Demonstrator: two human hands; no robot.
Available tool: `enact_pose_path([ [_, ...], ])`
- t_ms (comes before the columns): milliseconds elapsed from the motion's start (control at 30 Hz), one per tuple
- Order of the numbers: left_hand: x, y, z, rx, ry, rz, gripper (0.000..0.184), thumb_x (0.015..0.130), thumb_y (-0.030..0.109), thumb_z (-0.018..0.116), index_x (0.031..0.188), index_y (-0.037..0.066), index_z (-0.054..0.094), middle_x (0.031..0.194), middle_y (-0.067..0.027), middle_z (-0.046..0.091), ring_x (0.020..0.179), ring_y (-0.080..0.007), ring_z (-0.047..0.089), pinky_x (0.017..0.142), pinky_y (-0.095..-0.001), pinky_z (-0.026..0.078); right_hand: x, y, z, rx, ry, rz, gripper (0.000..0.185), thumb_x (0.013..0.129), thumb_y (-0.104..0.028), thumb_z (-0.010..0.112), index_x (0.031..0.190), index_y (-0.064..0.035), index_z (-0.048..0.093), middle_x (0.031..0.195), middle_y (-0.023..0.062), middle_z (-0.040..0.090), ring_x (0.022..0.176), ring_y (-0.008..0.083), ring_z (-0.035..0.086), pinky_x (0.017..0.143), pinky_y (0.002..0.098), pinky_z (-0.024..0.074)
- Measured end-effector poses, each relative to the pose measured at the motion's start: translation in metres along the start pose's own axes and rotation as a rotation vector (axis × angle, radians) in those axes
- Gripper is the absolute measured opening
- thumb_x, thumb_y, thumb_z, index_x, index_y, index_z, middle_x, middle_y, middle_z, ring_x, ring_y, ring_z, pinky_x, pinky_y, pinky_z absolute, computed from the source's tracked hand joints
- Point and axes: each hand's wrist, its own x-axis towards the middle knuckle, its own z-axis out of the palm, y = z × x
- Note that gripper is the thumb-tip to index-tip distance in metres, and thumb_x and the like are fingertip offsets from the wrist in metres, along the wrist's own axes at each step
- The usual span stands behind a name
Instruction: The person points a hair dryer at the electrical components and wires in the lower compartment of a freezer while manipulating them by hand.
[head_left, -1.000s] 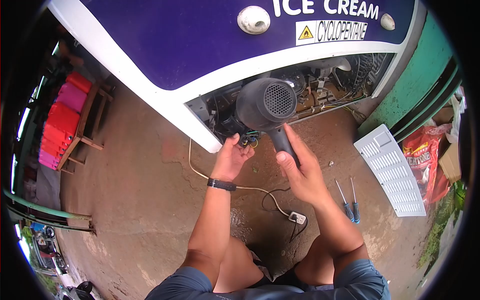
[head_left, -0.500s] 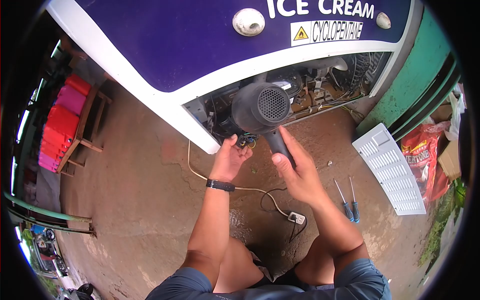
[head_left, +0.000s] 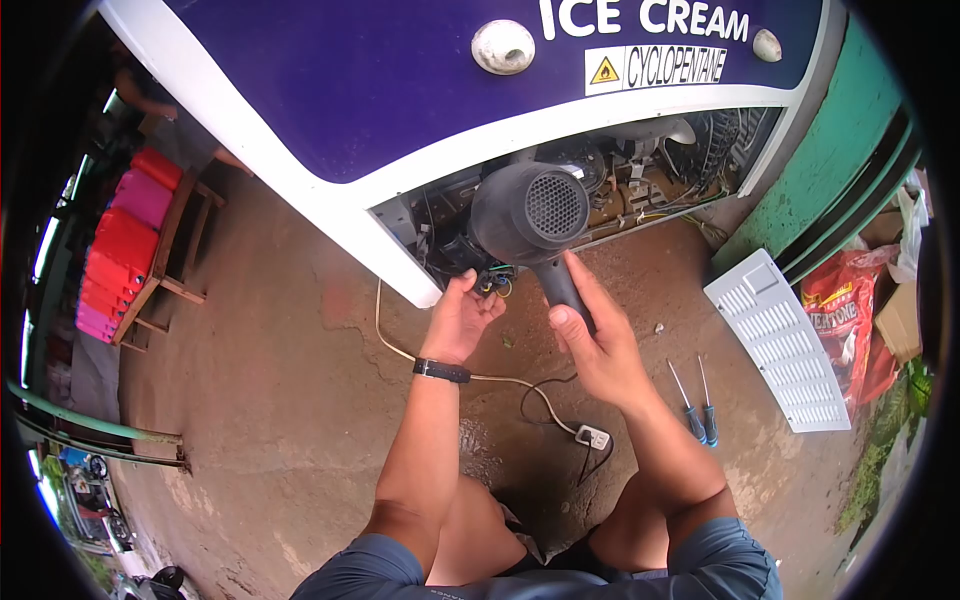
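Observation:
My right hand [head_left: 600, 335] is wrapped round the handle of a black hair dryer [head_left: 528, 212], its round mesh intake facing up toward me. The dryer's front end points into the open base compartment of an ice cream freezer [head_left: 330, 130]. My left hand [head_left: 462, 315], with a black watch on the wrist, pinches a small dark part with coloured wires [head_left: 493, 280] at the compartment's lower left edge. The dryer body hides some of the parts behind it. Inside the compartment are wiring, a pipe and other dark components.
A white extension socket [head_left: 593, 437] with a plugged-in cord lies on the wet floor. To its right are two screwdrivers [head_left: 703, 425] and a louvred panel [head_left: 785, 340]. Red and pink containers [head_left: 125, 250] sit on a wooden stand at left; another person [head_left: 185, 130] is behind it.
The hair dryer has shifted slightly right in view, with my right hand. At upper left, more of the other person has come into view. My left hand keeps its pinch.

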Motion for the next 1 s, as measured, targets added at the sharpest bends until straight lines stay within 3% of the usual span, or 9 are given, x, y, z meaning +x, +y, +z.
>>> enact_pose_path([
  [167, -0.002, 0.000, 0.004, -0.007, 0.033, 0.016, 0.031, 0.097, 0.036, 0.069, 0.112, 0.010, 0.064, 0.093, -0.0010, 0.069, 0.077, -0.0128, 0.061, 0.085, -0.0386, 0.055, 0.000, -0.008, -0.001, -0.136, -0.018, -0.075, 0.062, 0.104, -0.021, 0.066, 0.159, -0.0042, 0.042, 0.114, 0.0148, 0.061, 0.092, 0.0223, 0.062, 0.084, 0.0339, 0.0522],
  [233, -0.001, -0.001, 0.002, -0.017, 0.024, 0.023, 0.030, 0.097, 0.035, 0.069, 0.111, 0.009, 0.064, 0.093, -0.0009, 0.068, 0.077, -0.0126, 0.060, 0.085, -0.0387, 0.055, 0.001, -0.009, 0.000, -0.276, -0.005, -0.215, 0.062, 0.103, -0.020, 0.067, 0.159, -0.0053, 0.043, 0.107, 0.0143, 0.060, 0.088, 0.0240, 0.061, 0.082, 0.0345, 0.0518],
  [300, -0.002, -0.001, 0.001, -0.030, -0.006, 0.026, 0.024, 0.098, 0.033, 0.071, 0.106, 0.011, 0.066, 0.093, -0.0004, 0.068, 0.080, -0.0131, 0.062, 0.084, -0.0384, 0.056, 0.001, -0.009, 0.000, -0.281, 0.001, -0.212, 0.062, 0.103, -0.020, 0.067, 0.159, -0.0058, 0.043, 0.106, 0.0145, 0.059, 0.088, 0.0242, 0.061, 0.081, 0.0342, 0.0518],
  [567, -0.001, -0.002, 0.001, -0.023, 0.013, 0.029, 0.026, 0.097, 0.033, 0.070, 0.109, 0.011, 0.064, 0.094, -0.0006, 0.068, 0.078, -0.0126, 0.061, 0.084, -0.0380, 0.056, 0.004, -0.008, -0.006, -0.260, -0.023, -0.174, 0.062, 0.103, -0.021, 0.067, 0.158, -0.0042, 0.044, 0.106, 0.0153, 0.060, 0.089, 0.0249, 0.062, 0.082, 0.0347, 0.0518],
  [667, -0.003, -0.001, 0.005, -0.018, 0.053, 0.023, 0.026, 0.098, 0.034, 0.071, 0.110, 0.012, 0.065, 0.095, -0.0001, 0.069, 0.080, -0.0125, 0.062, 0.085, -0.0378, 0.056, 0.006, -0.001, -0.009, -0.304, -0.015, -0.240, 0.062, 0.103, -0.023, 0.067, 0.157, -0.0012, 0.044, 0.111, 0.0166, 0.062, 0.096, 0.0261, 0.063, 0.088, 0.0351, 0.0512],
  [900, -0.003, -0.001, 0.004, -0.019, 0.047, 0.016, 0.023, 0.100, 0.033, 0.069, 0.105, 0.011, 0.068, 0.092, 0.0008, 0.068, 0.082, -0.0125, 0.063, 0.088, -0.0375, 0.055, 0.000, 0.003, -0.014, -0.146, -0.029, -0.049, 0.060, 0.106, -0.027, 0.064, 0.154, 0.0042, 0.046, 0.133, 0.0199, 0.063, 0.117, 0.0278, 0.063, 0.103, 0.0372, 0.0470],
  [1000, 0.000, -0.003, -0.002, 0.001, 0.025, 0.004, 0.022, 0.101, 0.033, 0.068, 0.101, 0.010, 0.068, 0.089, 0.0005, 0.067, 0.082, -0.0125, 0.063, 0.088, -0.0376, 0.055, 0.000, 0.004, -0.014, -0.171, 0.004, -0.068, 0.060, 0.106, -0.027, 0.063, 0.153, 0.0066, 0.046, 0.141, 0.0242, 0.061, 0.127, 0.0310, 0.061, 0.108, 0.0390, 0.0450],
])
